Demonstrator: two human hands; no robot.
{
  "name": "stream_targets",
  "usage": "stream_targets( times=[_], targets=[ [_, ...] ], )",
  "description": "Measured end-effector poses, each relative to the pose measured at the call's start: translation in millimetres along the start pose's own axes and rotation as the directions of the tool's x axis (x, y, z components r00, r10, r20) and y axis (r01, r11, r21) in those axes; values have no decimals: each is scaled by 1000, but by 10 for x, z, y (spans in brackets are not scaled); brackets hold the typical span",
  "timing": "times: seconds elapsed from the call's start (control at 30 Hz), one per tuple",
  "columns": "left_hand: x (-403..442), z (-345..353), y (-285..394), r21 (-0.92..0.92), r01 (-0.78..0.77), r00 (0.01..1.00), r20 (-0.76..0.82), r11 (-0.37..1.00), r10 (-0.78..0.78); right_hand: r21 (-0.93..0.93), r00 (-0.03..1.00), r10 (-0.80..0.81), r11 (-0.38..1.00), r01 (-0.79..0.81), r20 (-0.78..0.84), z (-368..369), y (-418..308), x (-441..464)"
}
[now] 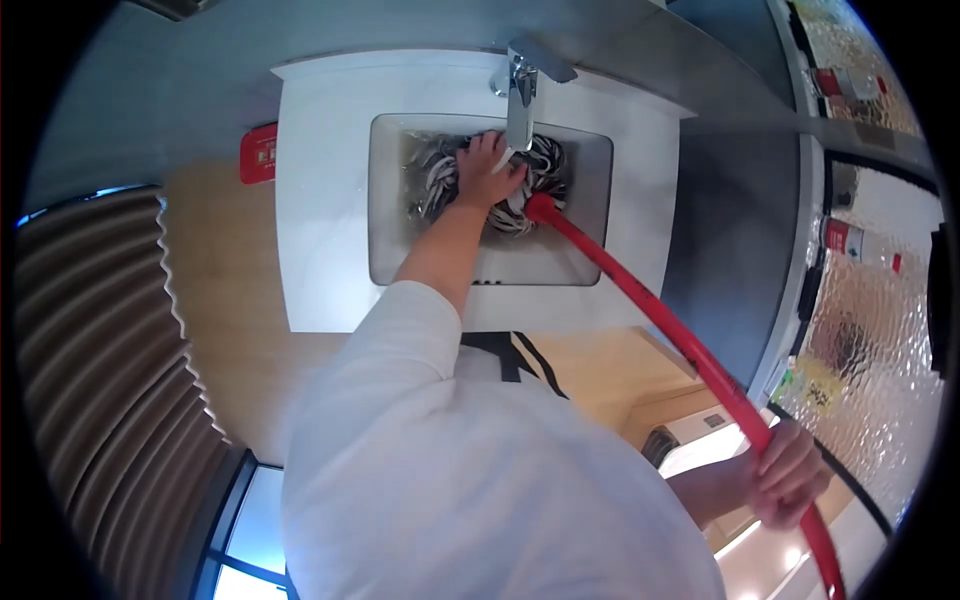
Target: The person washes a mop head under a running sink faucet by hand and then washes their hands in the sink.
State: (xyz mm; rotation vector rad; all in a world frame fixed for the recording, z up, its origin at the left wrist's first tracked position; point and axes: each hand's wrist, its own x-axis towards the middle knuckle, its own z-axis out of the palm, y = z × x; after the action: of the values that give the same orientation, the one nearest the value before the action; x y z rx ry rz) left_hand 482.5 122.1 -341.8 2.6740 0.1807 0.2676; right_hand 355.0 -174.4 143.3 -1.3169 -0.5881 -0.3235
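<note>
A mop head (437, 185) of grey, black and white strands lies in the white sink (590, 255), right under the faucet (520, 105). My left hand (487, 172) rests on top of the strands with its fingers spread. From the mop head a long red mop handle (668, 320) slants out over the sink's rim, down to the lower right. Well off to the right, my right hand (788, 474) is wrapped around this handle near its far end. Part of the mop head is hidden by my left hand and the faucet.
A white countertop (325, 220) surrounds the sink, with a grey wall behind it. To its left is a red sign (259, 154). Brown curtains (100, 380) hang at the far left. Textured glass (870, 330) stands at the right, near the handle.
</note>
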Motion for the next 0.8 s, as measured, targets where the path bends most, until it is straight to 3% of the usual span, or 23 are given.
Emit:
stream_targets(
  times=[0.03,0.07,0.13,0.17,0.23,0.3,0.33,0.4,0.5,0.57,0.7,0.73,0.8],
  targets=[
    [3,-186,67,-120,173,979,131,978,-157,-21,998,28,999,-29,-48,-128,-84,-115],
    [-7,-339,97,-116,165,981,124,979,-151,33,992,102,995,-99,-73,-169,-173,-184],
    [-19,-614,133,-15,344,883,344,939,-318,-46,964,176,981,-189,-198,-229,-336,-339],
    [-34,-733,86,39,323,841,446,946,-306,-30,965,174,983,-183,-196,-236,-394,-390],
    [-198,-786,-137,76,238,849,469,968,-246,-140,982,112,981,-133,-150,-270,-540,-538],
    [-362,-917,-273,138,121,837,518,983,-176,-1,969,116,993,-119,-216,-281,-673,-635],
    [-441,-967,-320,149,114,838,517,982,-175,77,959,120,992,-104,-255,-263,-749,-656],
    [-560,-1055,-356,119,130,738,651,984,-177,207,944,124,976,-61,-307,-229,-902,-654],
    [-815,-1083,-338,87,190,727,656,978,-200,240,967,84,971,-25,-240,-137,-1137,-534],
    [-1042,-984,-368,39,301,749,609,953,-261,333,997,-20,942,45,-81,-120,-1262,-464],
    [-1150,-600,-582,-96,427,754,586,899,-295,310,974,-156,929,201,-165,-151,-1757,-388],
    [-1173,-506,-659,-96,432,753,586,897,-300,264,932,-319,897,355,-171,-310,-1967,-360],
    [-1149,-386,-792,-176,456,733,630,872,-256,221,861,-481,833,507,-164,-159,-2078,-200]
  ],
)
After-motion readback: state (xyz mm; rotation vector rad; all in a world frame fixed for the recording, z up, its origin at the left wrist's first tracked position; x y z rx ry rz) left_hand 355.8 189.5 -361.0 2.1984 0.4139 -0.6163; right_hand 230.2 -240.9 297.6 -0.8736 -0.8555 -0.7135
